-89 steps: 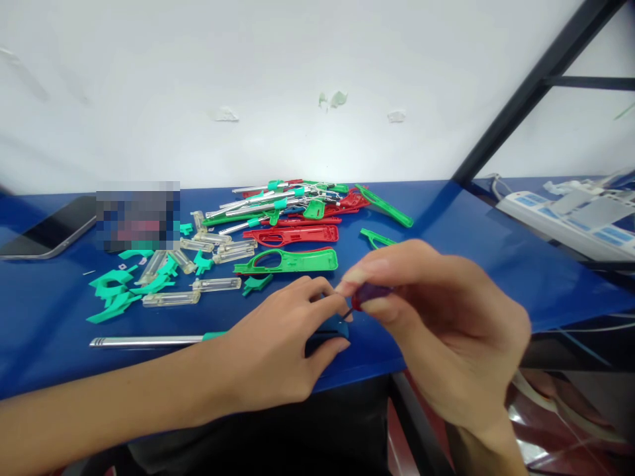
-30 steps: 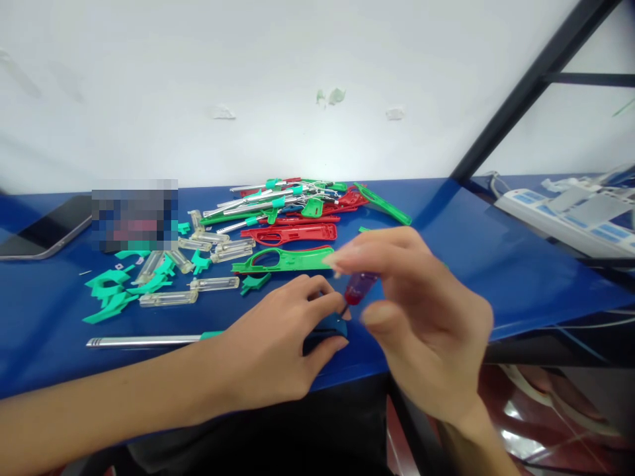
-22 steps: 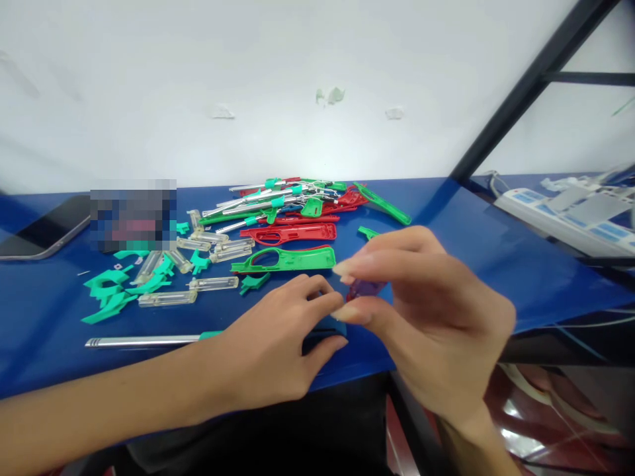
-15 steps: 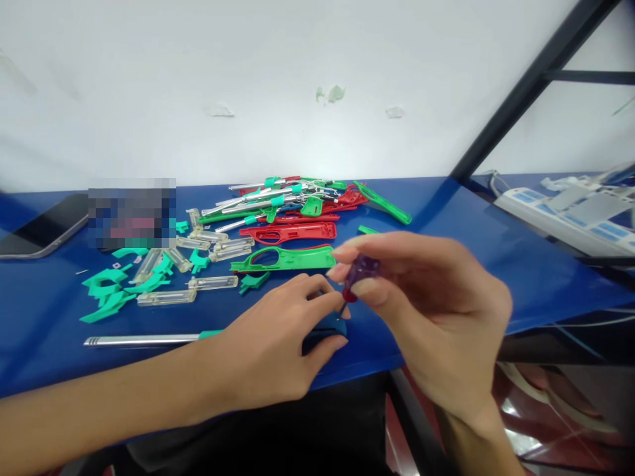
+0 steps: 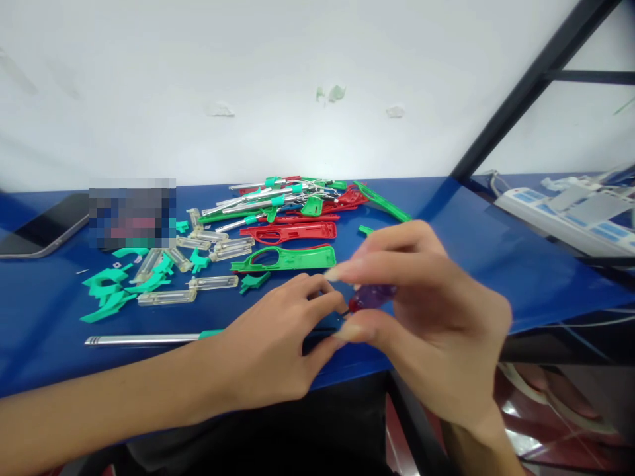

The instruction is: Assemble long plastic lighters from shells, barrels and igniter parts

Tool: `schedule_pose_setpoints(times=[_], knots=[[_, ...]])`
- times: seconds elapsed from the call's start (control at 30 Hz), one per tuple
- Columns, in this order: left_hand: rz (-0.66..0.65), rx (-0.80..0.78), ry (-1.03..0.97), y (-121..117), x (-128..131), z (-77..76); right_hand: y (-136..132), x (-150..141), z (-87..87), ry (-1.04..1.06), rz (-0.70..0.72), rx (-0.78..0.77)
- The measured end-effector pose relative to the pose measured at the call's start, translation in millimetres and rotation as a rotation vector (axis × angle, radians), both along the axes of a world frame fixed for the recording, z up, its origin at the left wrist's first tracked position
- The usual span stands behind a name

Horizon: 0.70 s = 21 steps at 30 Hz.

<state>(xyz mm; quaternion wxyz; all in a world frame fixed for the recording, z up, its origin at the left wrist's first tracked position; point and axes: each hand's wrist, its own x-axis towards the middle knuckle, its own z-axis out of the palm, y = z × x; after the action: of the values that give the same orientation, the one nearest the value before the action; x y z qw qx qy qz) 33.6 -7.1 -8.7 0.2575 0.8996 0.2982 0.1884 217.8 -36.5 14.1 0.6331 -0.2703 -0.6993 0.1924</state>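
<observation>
My left hand (image 5: 275, 340) is closed round the dark blue body of a long-nosed lighter near the table's front edge. Most of that body is hidden under the fingers. The lighter's silver tube (image 5: 143, 340) runs out to the left from beneath my wrist, with a teal piece at its base. In my right hand (image 5: 441, 324) is a small screwdriver (image 5: 373, 296) with a purple handle and red collar, its handle between curled fingers. The screwdriver leans over to the right, its short shaft reaching the lighter's right end by my left fingertips. Whether its tip touches cannot be seen.
Clear fuel tanks (image 5: 166, 297) and teal plastic pieces (image 5: 106, 284) are scattered on the left. Green (image 5: 297, 258) and red (image 5: 297, 231) lighter shells lie beyond my hands, before a pile of silver tubes (image 5: 262, 203). A phone (image 5: 44, 228) and a power strip (image 5: 560, 215) flank them.
The screwdriver has tipped from steep to nearly lying over, handle to the right. My right fingers have spread and shifted around it, the thumb lower by my left thumb. My left hand stays put.
</observation>
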Motion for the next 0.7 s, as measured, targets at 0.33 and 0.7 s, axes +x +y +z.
schedule_pose_setpoints(times=[0.33, 0.7], knots=[[0.005, -0.033, 0.032, -1.3, -0.5, 1.5, -3.2, -6.1, -2.1, 0.133, 0.009, 0.041], [0.005, 0.029, 0.009, -2.0, -0.1, 1.9, -10.3, -6.3, 6.1, 0.123, -0.079, -0.018]])
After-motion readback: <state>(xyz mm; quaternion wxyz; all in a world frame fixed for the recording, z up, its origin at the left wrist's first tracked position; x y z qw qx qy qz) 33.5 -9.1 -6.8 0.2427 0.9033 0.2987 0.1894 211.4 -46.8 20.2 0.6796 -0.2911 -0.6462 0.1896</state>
